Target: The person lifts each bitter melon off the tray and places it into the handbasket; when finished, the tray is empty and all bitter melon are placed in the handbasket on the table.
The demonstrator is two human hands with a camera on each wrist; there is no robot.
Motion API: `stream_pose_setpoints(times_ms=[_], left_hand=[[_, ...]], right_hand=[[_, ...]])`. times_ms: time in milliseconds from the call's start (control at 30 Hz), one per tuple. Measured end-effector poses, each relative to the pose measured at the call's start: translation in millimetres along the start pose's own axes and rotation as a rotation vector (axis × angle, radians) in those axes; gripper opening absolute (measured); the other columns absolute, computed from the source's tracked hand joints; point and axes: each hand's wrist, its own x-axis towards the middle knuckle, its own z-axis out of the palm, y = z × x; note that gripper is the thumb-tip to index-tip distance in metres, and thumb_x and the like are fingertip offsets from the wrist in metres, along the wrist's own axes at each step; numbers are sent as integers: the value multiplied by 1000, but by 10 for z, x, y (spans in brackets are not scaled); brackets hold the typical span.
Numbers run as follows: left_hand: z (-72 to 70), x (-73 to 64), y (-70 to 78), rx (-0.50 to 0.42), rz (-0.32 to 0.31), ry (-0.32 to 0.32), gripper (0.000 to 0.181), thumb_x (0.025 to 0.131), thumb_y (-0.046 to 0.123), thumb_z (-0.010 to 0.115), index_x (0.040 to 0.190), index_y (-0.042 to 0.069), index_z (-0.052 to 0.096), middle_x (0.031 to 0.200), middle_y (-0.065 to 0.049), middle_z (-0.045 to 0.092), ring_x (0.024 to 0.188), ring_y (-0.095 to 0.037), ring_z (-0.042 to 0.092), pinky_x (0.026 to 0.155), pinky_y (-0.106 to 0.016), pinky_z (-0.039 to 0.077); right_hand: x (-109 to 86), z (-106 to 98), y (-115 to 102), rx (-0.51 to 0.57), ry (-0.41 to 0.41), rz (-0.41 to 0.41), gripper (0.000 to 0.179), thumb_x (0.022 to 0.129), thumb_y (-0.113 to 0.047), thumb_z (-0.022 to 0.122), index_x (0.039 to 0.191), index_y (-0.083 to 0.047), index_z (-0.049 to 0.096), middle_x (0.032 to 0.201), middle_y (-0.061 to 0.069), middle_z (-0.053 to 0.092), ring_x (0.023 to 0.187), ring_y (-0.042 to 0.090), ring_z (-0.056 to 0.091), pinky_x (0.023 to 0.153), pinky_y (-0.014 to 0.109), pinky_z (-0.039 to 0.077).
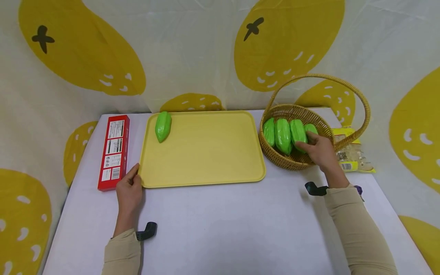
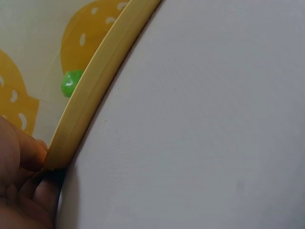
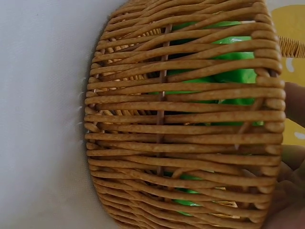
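Observation:
My left hand (image 1: 129,191) pinches the near left corner of a yellow rectangular tray (image 1: 206,152), thumb over the rim and fingers beneath it in the left wrist view. A single green star fruit (image 1: 163,126) lies at the tray's far left corner. To the right, several more star fruits (image 1: 283,136) sit side by side in a round wicker basket (image 1: 287,162) with a tall handle. Reaching over its near right rim, my right hand (image 1: 321,151) has thumb and fingers around the right part of one star fruit (image 1: 297,131). The basket wall (image 3: 190,124) hides most of this hand in the right wrist view.
A red box (image 1: 115,152) lies just left of the tray. Behind the basket's right side, a yellow and clear packet (image 1: 354,156) rests at the table edge. White cloth covers the table (image 1: 220,229), and a fruit-patterned curtain (image 1: 192,49) hangs behind.

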Motion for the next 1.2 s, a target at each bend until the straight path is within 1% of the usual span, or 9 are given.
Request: stream_pose_setpoints(times_ms=[167, 300, 433, 600, 667, 733, 867, 1033, 1200], left_hand=[[9, -2, -3, -7, -13, -12, 44, 109, 22, 44, 153, 23, 47, 157, 2, 50, 148, -18, 46, 115, -40, 45], [12, 5, -4, -8, -17, -11, 44, 109, 22, 44, 153, 23, 47, 158, 3, 50, 148, -17, 45, 115, -40, 45], [9, 6, 7, -6, -22, -10, 44, 109, 21, 44, 153, 23, 47, 158, 3, 49, 148, -17, 45, 116, -39, 44], [0, 3, 11, -6, -25, -14, 44, 109, 22, 44, 153, 23, 47, 158, 4, 49, 149, -17, 44, 117, -40, 44], [-2, 5, 4, -3, -19, -13, 44, 109, 23, 44, 153, 23, 47, 158, 3, 49, 148, -17, 45, 116, -41, 44], [-7, 9, -5, -1, -13, -12, 44, 109, 22, 44, 153, 23, 47, 158, 3, 49, 148, -18, 45, 116, -41, 44], [-9, 15, -20, -2, -9, -13, 43, 109, 22, 45, 152, 23, 48, 157, 3, 50, 148, -17, 46, 116, -40, 44], [-10, 22, -30, -7, -18, -21, 44, 109, 22, 44, 152, 23, 48, 158, 4, 49, 149, -17, 44, 117, -41, 44], [-17, 19, -23, -10, -15, -19, 43, 109, 21, 44, 152, 22, 49, 157, 4, 49, 148, -16, 45, 117, -40, 44]], right_hand=[[11, 4, 8, 0, 6, 7, 84, 101, -46, 60, 161, -2, 20, 164, 27, 27, 148, 49, 32, 118, 64, 34], [6, 1, 10, 29, 30, 15, 85, 101, -47, 57, 161, -2, 17, 164, 28, 23, 150, 49, 29, 120, 63, 32], [-26, 8, -20, 84, 105, -25, 83, 102, -45, 56, 161, -2, 19, 165, 28, 24, 150, 49, 29, 119, 64, 33], [-92, 46, -156, 135, 201, -84, 79, 101, -46, 57, 163, -13, 20, 167, 15, 26, 149, 43, 36, 118, 59, 37], [-110, 73, -228, 159, 220, -107, 78, 101, -46, 57, 163, -16, 21, 168, 11, 26, 150, 40, 36, 119, 57, 36], [-122, 103, -300, 179, 234, -137, 75, 101, -43, 57, 163, -16, 23, 167, 10, 27, 150, 38, 37, 120, 55, 37], [-134, 161, -426, 213, 235, -190, 71, 102, -37, 58, 161, -14, 26, 167, 11, 29, 151, 35, 36, 121, 49, 38], [-132, 241, -556, 264, 189, -231, 71, 102, -34, 60, 161, -13, 26, 167, 11, 27, 153, 33, 33, 121, 43, 39], [-113, 355, -664, 300, 168, -273, 69, 101, -30, 61, 160, -11, 29, 165, 13, 32, 152, 31, 35, 120, 37, 40]])
